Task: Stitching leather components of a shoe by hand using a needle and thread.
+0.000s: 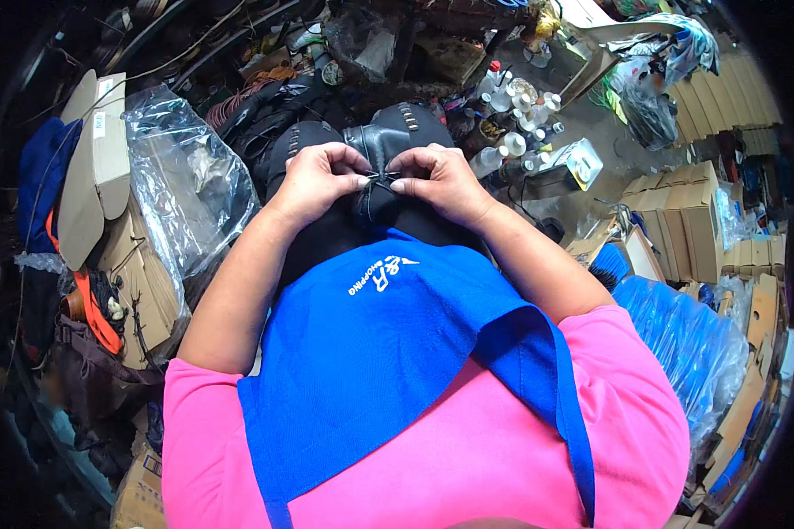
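Observation:
A black leather piece (366, 138), seemingly a shoe or boot, rests between my knees, its lower part dark against my black trousers. Over it my two hands meet, fingertips almost touching. Thumb and forefinger of my left hand (322, 181) are closed in a pinch on a thin black lace. My right hand (441, 181) pinches the same dark lace from the other side, its thumb pointing left. The lace (380, 175) shows only as short dark strands between the fingertips, so its exact path is hidden. A blue apron (370, 353) covers my lap just below the hands.
Several white bottles (513, 141) stand on the floor ahead to the right, near a white container (582, 165). Cardboard boxes (679, 207) are stacked at the right, above a plastic-wrapped blue bundle (679, 339). Clear plastic sheeting (185, 189) and cardboard pieces (106, 167) lie at the left.

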### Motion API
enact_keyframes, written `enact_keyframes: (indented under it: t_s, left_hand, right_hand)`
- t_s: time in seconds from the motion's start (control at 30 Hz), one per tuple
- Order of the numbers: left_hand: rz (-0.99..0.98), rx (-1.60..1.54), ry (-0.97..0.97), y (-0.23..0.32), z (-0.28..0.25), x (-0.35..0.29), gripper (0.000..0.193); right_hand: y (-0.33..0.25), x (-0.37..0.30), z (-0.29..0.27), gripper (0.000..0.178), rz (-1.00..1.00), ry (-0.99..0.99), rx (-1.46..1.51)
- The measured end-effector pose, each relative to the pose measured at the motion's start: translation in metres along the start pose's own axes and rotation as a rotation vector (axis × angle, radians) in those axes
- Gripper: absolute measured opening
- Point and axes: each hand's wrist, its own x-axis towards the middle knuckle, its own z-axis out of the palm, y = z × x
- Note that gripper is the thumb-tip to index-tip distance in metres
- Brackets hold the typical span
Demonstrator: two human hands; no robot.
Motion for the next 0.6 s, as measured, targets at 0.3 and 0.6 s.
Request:
enact_keyframes:
  t_s: [0.3, 0.6]
  left_hand:
    - [0.073, 0.004, 0.029, 0.010, 0.004, -0.001, 0.013]
    - [0.315, 0.172, 0.184, 0.014, -0.023, -0.040, 0.009]
  right_hand:
    - [-0.004, 0.004, 0.009, 0.014, 0.140, 0.008, 0.313]
    - [-0.009, 0.001, -0.021, 0.013, 0.010, -0.108, 0.339]
